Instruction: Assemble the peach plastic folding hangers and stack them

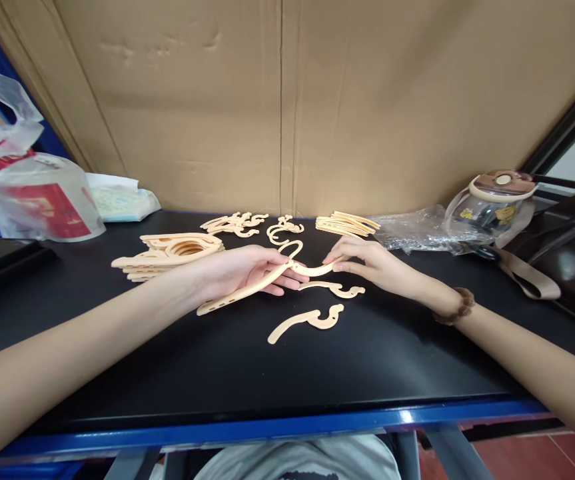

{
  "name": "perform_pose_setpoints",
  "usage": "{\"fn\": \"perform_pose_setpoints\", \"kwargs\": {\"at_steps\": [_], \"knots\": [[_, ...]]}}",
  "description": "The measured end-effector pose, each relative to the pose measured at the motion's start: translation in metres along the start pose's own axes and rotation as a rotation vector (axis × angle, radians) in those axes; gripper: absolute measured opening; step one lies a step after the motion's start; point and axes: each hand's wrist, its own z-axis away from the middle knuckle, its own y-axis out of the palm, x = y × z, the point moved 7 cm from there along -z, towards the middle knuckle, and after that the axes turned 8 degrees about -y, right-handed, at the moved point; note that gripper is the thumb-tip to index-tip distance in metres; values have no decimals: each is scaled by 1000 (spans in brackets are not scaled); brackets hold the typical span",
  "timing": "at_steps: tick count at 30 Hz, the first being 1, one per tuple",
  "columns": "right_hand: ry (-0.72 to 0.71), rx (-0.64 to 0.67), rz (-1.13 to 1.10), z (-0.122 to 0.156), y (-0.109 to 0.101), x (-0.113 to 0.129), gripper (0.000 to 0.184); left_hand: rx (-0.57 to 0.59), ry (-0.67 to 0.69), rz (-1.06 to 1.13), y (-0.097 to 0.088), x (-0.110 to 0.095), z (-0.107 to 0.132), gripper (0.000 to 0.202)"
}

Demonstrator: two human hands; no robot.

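Between both hands is a cream plastic folding hanger (247,291), with its hook (294,248) pointing up and away. My left hand (247,267) holds it near the hook, thumb on top and the other fingers stretched beneath. My right hand (367,261) pinches a short curved hanger arm (316,271), whose inner end meets the hanger below the hook; whether the two are joined I cannot tell. Just below my hands lie two loose curved hanger arms, a nearer one (292,323) and a farther one (344,291).
Folded hangers (167,257) are stacked at left. Behind are loose hanger arms (234,223), hooks (284,230) and flat strips (347,223). Clear plastic wrap (412,230), a strapped bottle (497,207) and a dark bag (567,247) stand right; a plastic bag (42,193) and tissue pack (122,200) left.
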Motion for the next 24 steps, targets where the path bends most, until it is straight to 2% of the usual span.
{"fn": "perform_pose_setpoints", "kwargs": {"at_steps": [5, 11, 21, 24], "knots": [[116, 29, -178, 1, 4, -4, 24, -9, 9, 16, 1, -6, 2, 31], [197, 87, -260, 4, 9, -5, 31, -30, 33, 28, 0, -10, 5, 30], [229, 92, -309, 7, 12, -4, 32, -108, 80, -19, -6, -8, 1, 26], [237, 96, -293, 7, 13, -6, 33, -90, 113, -33, -8, -4, -3, 24]]}}
